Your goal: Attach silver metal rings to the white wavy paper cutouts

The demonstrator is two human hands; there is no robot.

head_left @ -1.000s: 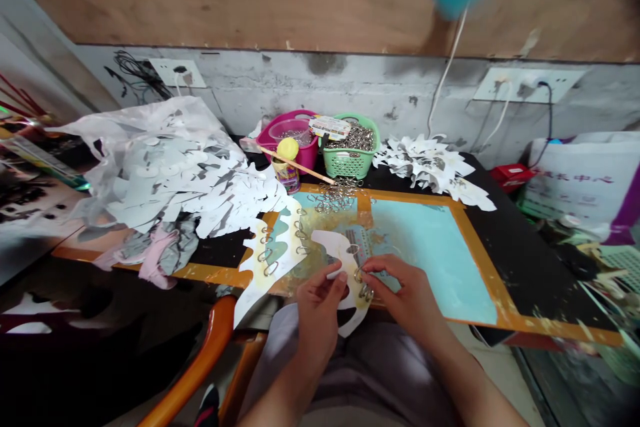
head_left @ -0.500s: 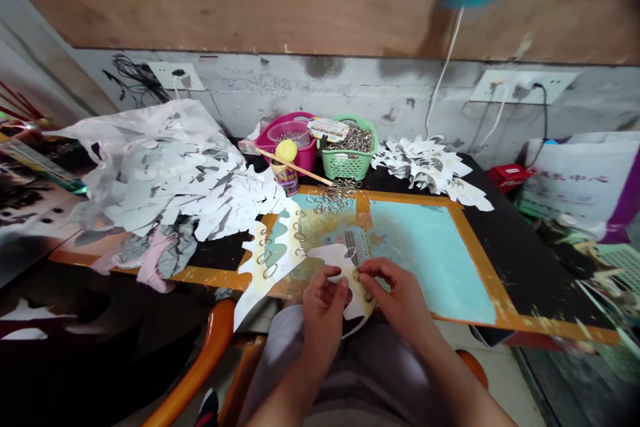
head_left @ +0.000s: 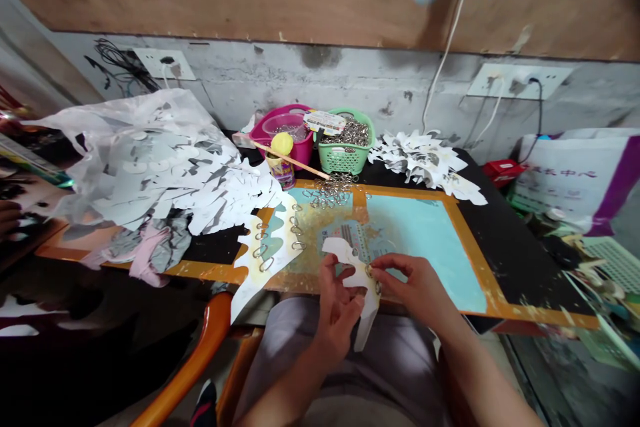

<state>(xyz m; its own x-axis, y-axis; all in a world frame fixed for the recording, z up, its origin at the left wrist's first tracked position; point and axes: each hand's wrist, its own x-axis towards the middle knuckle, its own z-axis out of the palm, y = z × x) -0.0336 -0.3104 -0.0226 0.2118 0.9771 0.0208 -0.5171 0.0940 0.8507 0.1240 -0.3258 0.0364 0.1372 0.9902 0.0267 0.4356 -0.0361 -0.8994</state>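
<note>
A white cut-out piece [head_left: 367, 297] with metal rings along its right edge is held over the table's front edge. My left hand [head_left: 340, 307] grips it from the left, thumb on its face and fingers partly behind. At the right edge my right hand [head_left: 400, 277] pinches a small metal ring [head_left: 370, 271] between thumb and fingertips. Another ring [head_left: 378, 287] sits just below on the same edge. To the left, a second white cut-out [head_left: 273, 260] with several rings along its notched edges lies partly over the table edge. Loose metal rings [head_left: 327, 195] are heaped behind.
A green basket [head_left: 345, 159] of metal rings stands beside a pink basket [head_left: 305, 150]. A stick [head_left: 295, 161] rests across a yellow-topped can [head_left: 283, 173]. White cut-outs are piled left [head_left: 220, 193] and right [head_left: 425, 163]. A wooden chair arm [head_left: 207, 340] curves below. Another person's hand [head_left: 9, 219] shows far left.
The held cut-out has shifted right and tilted more upright, its lower end now hanging down. My left hand's fingers have spread apart somewhat. My right hand still pinches at the edge.
</note>
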